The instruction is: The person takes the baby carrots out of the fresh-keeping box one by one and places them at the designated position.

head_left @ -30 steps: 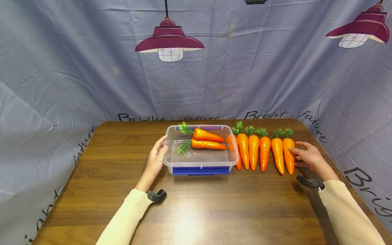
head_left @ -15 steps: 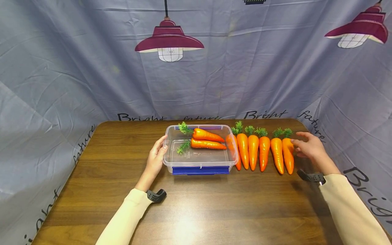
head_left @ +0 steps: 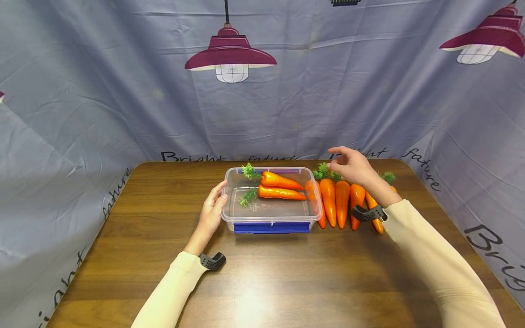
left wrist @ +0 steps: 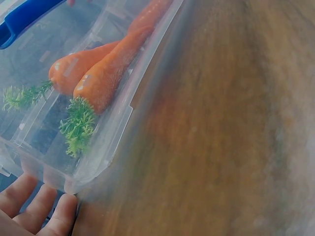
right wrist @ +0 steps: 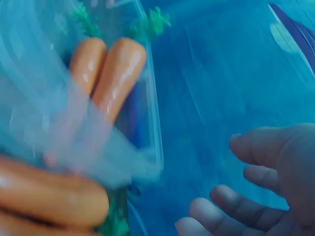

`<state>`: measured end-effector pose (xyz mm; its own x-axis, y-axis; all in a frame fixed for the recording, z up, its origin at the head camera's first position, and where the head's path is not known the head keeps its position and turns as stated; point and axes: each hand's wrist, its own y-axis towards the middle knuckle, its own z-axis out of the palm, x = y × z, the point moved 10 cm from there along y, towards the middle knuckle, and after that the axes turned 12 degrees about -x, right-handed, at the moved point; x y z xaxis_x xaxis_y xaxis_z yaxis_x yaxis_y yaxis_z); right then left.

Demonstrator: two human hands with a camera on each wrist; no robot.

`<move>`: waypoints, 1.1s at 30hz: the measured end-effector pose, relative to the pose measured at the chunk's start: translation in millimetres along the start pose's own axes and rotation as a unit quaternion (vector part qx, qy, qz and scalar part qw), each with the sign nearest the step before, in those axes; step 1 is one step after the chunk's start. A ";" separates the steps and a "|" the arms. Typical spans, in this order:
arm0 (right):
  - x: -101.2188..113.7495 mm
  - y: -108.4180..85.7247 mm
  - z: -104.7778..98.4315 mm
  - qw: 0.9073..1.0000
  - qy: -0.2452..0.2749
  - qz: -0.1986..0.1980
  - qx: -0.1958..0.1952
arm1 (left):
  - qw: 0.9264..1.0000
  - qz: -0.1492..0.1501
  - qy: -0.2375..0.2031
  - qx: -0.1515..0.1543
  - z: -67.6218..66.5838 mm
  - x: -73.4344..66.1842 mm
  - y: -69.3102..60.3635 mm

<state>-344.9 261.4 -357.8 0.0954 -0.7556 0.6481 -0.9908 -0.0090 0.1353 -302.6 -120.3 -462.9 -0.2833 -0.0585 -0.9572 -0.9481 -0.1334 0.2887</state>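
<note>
In the head view, my left hand (head_left: pixel 211 210) touches the left end of a clear plastic food box (head_left: pixel 246 215). Its fingertips (left wrist: pixel 60 211) press against the outside wall in the left wrist view. Inside lie two carrots, the rear one (head_left: pixel 280 181) and the front one (head_left: pixel 283 193), with green tops pointing left. My right hand (head_left: pixel 354 168) hovers over the back of a row of carrots right of the box, fingers loosely bent with nothing between them. One carrot (head_left: pixel 328 202) shows plainly there; the right wrist and forearm partly cover others.
The box has a blue latch (head_left: pixel 271 228) along its front side. Everything stands on a brown wooden table (head_left: pixel 246 282). A grey-blue printed curtain (head_left: pixel 279 118) hangs behind the table's back edge and around its sides.
My right hand has left the rightmost carrot and swung left and up, over the carrot tops near the box. My left hand stays at the box. The head view shifts slightly.
</note>
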 end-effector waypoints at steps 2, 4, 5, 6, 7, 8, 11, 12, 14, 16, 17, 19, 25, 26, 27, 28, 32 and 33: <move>18.7 3.7 12.1 1.000 0.003 -0.028 0.011 | 1.000 0.004 0.002 0.000 1.0 -1.2 1.0; 35.2 6.6 23.3 0.998 0.000 -0.055 0.018 | 1.000 0.009 0.003 -0.002 0.8 -3.4 1.9; 43.3 8.2 30.2 0.997 0.003 -0.066 0.025 | 1.000 0.011 0.003 -0.004 0.6 -4.4 2.3; 50.2 9.9 36.5 0.997 0.002 -0.077 0.031 | 1.000 0.011 0.003 -0.004 0.6 -5.2 2.6; 56.5 11.1 42.6 0.996 0.001 -0.086 0.036 | 1.000 0.012 0.002 -0.003 0.4 -5.7 2.8; 62.1 12.5 49.0 0.995 0.000 -0.093 0.042 | 1.000 0.012 0.003 -0.004 0.2 -5.7 2.9; 75.4 16.2 68.6 0.993 -0.001 -0.102 0.063 | 1.000 0.011 0.004 -0.004 -0.3 -5.4 2.8; 78.8 17.0 74.5 0.992 -0.006 -0.106 0.069 | 1.000 0.010 0.005 -0.003 -0.3 -4.8 2.8; 85.0 17.8 85.9 0.990 -0.014 -0.115 0.080 | 1.000 0.008 0.008 -0.004 -0.3 -3.6 2.5; 89.4 17.9 97.5 0.988 -0.022 -0.123 0.093 | 1.000 0.006 0.006 -0.004 0.0 -3.5 2.0; 91.2 17.8 102.7 0.987 -0.027 -0.128 0.099 | 1.000 0.005 0.005 -0.005 0.1 -3.3 1.8; 93.1 17.7 111.9 0.984 -0.041 -0.135 0.106 | 1.000 0.003 0.003 -0.005 0.7 -2.2 1.3; 89.3 16.4 133.3 0.978 -0.089 -0.130 0.135 | 1.000 0.002 0.001 -0.002 2.3 0.3 -0.1; 88.6 15.9 136.6 0.977 -0.096 -0.128 0.144 | 1.000 0.002 0.001 -0.002 2.2 0.0 -0.3; 87.1 15.5 139.9 0.975 -0.099 -0.122 0.154 | 1.000 0.001 0.003 -0.002 2.0 -0.3 -0.6; 85.6 15.0 143.4 0.973 -0.104 -0.119 0.166 | 1.000 0.001 0.005 -0.003 1.7 0.1 -0.7; 80.0 13.0 160.0 0.962 -0.121 -0.120 0.214 | 1.000 -0.003 0.010 -0.004 1.1 0.4 -1.0; 78.2 12.8 164.3 0.959 -0.126 -0.117 0.225 | 1.000 -0.004 0.012 -0.005 1.0 1.0 -1.1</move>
<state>-366.0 94.6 -428.5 0.3506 -0.8316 0.4308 -0.8914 -0.4373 -0.1188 -302.1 -119.2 -464.2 -0.2725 -0.0805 -0.9588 -0.9488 -0.1430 0.2817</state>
